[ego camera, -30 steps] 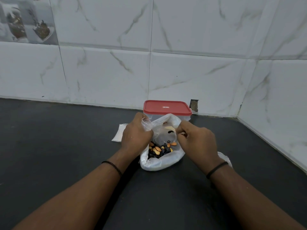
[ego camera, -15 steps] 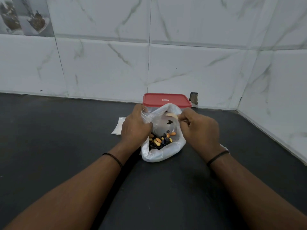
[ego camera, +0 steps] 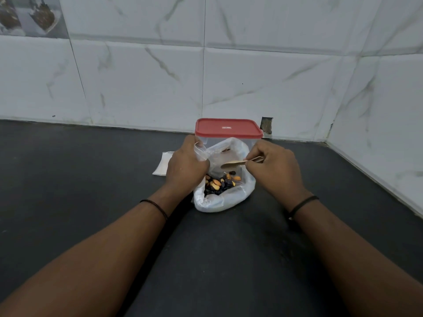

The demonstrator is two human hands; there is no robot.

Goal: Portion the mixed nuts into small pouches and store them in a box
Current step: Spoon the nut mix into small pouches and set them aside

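A white plastic bag (ego camera: pixel 223 201) of mixed nuts (ego camera: pixel 219 183) sits open on the dark counter (ego camera: pixel 91 179). My left hand (ego camera: pixel 186 168) grips a small clear pouch (ego camera: pixel 201 153) at the bag's left edge. My right hand (ego camera: pixel 274 170) pinches a small wooden spoon (ego camera: pixel 231 164), its bowl held above the nuts inside the bag. Behind the bag stands a clear box with a red lid (ego camera: pixel 229 128), closed.
A flat stack of white pouches (ego camera: pixel 163 163) lies on the counter left of my left hand. White marble-tiled walls close in behind and at the right, meeting in a corner at the back right.
The spoon has come up out of the nuts and now lies level above them. My right hand has drawn slightly right. My left hand still holds the pouch.
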